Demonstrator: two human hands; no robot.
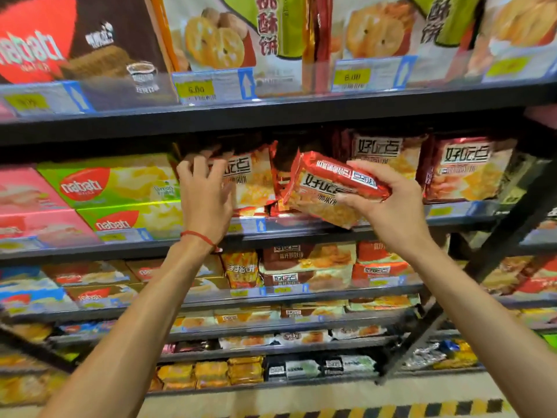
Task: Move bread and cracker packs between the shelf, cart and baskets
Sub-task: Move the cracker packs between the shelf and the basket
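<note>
On my feed, the left hand point(205, 194) and right hand point(388, 203) are bare, forearms uncovered to the near edge. A thin red string bracelet point(199, 236) circles the left wrist, knotted on its right.

The red cracker pack point(334, 188) in your right hand point(388, 203) is sealed and glossy, with white lettering and golden crackers printed on its face. You grip it by its right end, tilted, just in front of the shelf point(301, 233). A second pack point(256, 179) of the same kind stands upright on that shelf, and your left hand point(205, 191) touches its upper left corner with spread fingers. Two more packs point(470, 173) stand upright further right
</note>
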